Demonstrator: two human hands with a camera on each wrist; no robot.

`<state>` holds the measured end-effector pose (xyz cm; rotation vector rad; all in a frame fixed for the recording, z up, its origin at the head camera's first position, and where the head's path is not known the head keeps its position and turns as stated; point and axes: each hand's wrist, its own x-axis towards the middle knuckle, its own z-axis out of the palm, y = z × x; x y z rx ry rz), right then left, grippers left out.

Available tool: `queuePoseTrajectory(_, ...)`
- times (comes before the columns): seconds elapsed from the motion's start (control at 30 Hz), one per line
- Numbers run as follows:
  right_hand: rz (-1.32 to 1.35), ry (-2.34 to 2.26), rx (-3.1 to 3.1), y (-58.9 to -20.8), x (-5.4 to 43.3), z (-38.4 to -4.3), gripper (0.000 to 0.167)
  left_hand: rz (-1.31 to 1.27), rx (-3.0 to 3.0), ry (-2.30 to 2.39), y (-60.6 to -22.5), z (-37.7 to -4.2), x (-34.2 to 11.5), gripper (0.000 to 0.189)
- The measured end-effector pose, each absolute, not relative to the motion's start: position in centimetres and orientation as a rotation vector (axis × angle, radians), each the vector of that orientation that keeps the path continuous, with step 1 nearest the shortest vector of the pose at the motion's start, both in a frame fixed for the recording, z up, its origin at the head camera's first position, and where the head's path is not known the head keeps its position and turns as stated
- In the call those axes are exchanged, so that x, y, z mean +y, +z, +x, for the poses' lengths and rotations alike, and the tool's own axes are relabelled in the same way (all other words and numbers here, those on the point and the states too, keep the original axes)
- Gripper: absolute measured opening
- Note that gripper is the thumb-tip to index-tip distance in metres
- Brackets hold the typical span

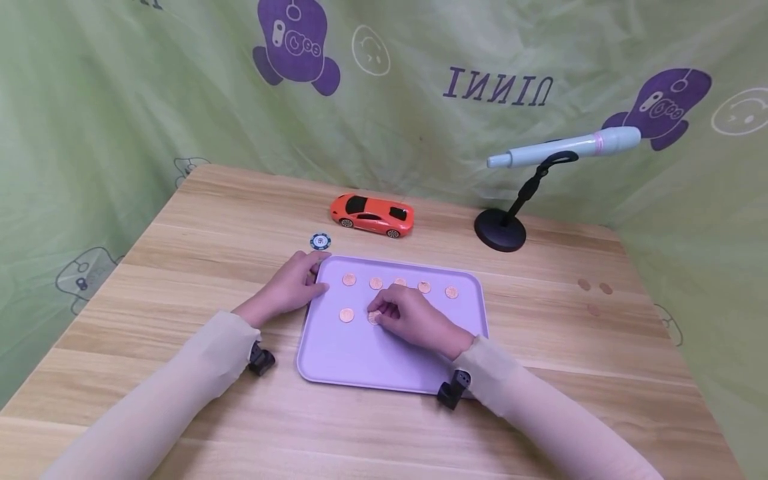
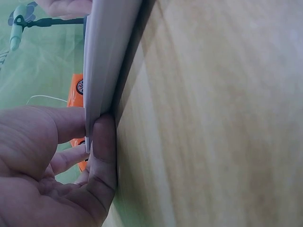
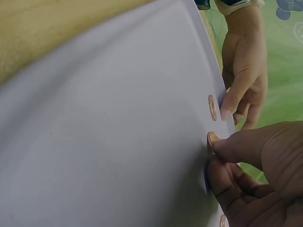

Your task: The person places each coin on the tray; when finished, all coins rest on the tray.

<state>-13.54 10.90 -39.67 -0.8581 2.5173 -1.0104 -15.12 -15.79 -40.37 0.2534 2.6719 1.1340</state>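
My left hand (image 1: 292, 281) grips the left rim of a lilac tray (image 1: 384, 363); in the left wrist view its thumb lies over the rim and a finger sits under it. My right hand (image 1: 418, 319) pinches a copper-coloured coin (image 3: 213, 138) between thumb and index finger, down at the tray's surface. Left of it lies another coin (image 1: 346, 315). Behind runs a row of several like coins (image 1: 349, 279), one partly covered by the right hand.
Behind the tray stand an orange toy car (image 1: 372, 215) and a blue-and-white poker chip (image 1: 321, 241). A pale blue toy microphone (image 1: 558, 151) rests on a black stand (image 1: 501, 230) at back right. Brownish round spots (image 1: 584, 285) show on the wooden table (image 1: 558, 340).
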Motion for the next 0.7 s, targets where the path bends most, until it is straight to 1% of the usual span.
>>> queuePoseTrajectory(0.43, -0.897, -0.950, 2.549, -39.56, 10.69, -13.35, 0.013, 0.238, 2.672, 1.129, -40.28, -14.95, -15.93, 0.061)
queuePoseTrajectory(0.7, -0.890, -0.904, 2.545, -39.27, 10.32, -13.38, 0.007, 0.256, 2.674, 1.132, -40.34, -15.08, -15.84, 0.061)
